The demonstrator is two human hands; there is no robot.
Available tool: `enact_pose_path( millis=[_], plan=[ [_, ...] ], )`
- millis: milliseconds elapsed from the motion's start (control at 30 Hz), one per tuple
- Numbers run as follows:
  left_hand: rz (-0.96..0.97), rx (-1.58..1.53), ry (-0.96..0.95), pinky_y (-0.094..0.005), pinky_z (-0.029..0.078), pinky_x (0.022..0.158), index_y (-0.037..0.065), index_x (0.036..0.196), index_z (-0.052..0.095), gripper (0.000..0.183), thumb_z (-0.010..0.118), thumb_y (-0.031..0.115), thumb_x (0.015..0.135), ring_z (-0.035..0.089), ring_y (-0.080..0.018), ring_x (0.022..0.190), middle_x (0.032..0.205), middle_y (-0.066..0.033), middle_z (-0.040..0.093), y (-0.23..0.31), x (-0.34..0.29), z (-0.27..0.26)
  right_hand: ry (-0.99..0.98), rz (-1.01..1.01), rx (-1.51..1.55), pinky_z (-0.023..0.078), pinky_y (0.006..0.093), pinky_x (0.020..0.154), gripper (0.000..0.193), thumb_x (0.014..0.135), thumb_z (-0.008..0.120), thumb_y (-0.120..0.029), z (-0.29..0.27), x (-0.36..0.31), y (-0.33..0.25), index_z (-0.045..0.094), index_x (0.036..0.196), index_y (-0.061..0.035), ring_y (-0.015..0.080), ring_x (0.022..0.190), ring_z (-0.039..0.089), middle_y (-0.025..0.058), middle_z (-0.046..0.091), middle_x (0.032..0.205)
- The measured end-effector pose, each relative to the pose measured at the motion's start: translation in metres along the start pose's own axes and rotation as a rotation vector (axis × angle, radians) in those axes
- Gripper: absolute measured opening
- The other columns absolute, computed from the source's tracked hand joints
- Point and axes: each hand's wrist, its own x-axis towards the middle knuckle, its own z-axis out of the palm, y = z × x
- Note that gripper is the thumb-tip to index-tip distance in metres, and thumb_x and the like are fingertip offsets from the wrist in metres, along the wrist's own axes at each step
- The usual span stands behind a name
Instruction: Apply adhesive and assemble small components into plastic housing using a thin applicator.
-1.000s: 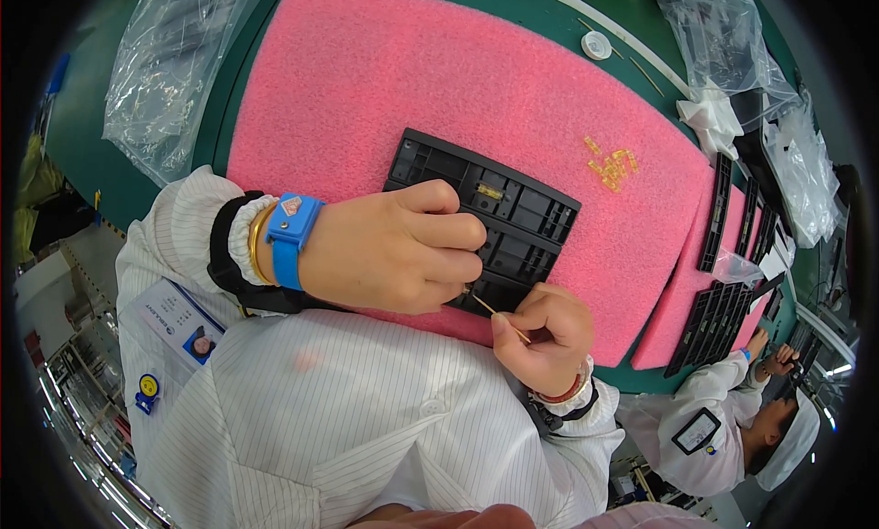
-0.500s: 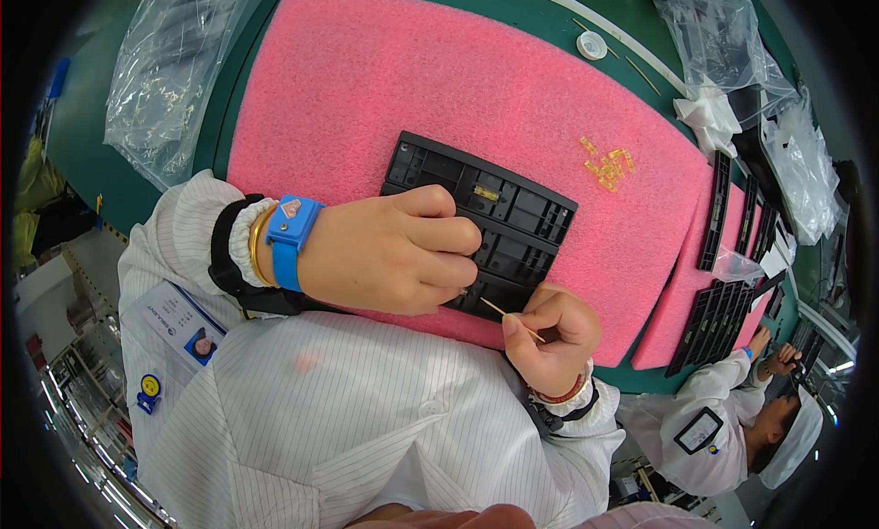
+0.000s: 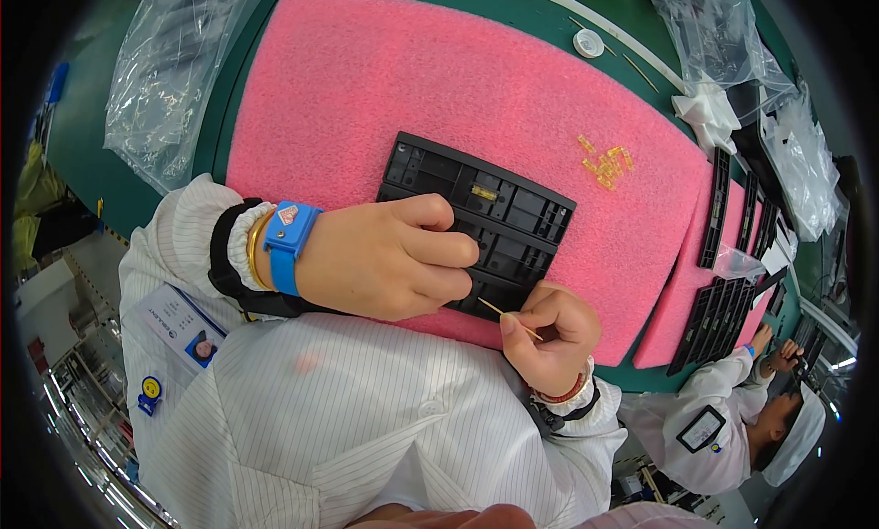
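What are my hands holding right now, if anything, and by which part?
Your right hand pinches a thin stick around its middle, both ends showing. Your left hand is over the black part; whether it grips anything is hidden.

Clear plastic bag upper left; crumpled white tissue right; co-worker lower right.

mottled pink foam, matte black panel, translucent yellow pieces, pale tan stick, dark green table, white smock with thin grey pinstripes, bright blue wristband with pinkish patch, gold bangle, red bracelet, plain white lid
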Motion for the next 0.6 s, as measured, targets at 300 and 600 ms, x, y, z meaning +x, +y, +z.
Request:
enact_pose_path(
  millis=[300, 600],
  plan=[
    [0.01, 0.007, -0.025, -0.04, 0.043, 0.087, 0.01, 0.098, 0.077, 0.019, 0.078, 0.02, 0.082, 0.058, -0.0176, 0.102, 0.103, 0.0041, 0.064, 0.0008, -0.0007, -0.0009, 0.003, 0.009, 0.003, 0.036, 0.0284, 0.048, 0.024, 0.071, 0.08, 0.007, 0.0004, 0.0001, 0.0002, 0.059, 0.069, -0.0051, 0.0145, 0.05, 0.05, 0.001, 0.049, 0.056],
    [0.032, 0.015, -0.05, -0.0397, 0.042, 0.087, 0.01, 0.099, 0.077, 0.019, 0.079, 0.019, 0.082, 0.059, -0.017, 0.103, 0.101, 0.0052, 0.065, 0.0002, 0.0, -0.0031, 0.0, 0.005, 0.012, 0.036, 0.0282, 0.048, 0.025, 0.071, 0.08, 0.007, 0.0007, 0.0008, 0.001, 0.058, 0.07, -0.0052, 0.0136, 0.049, 0.049, 0.0007, 0.049, 0.057]
  ],
)
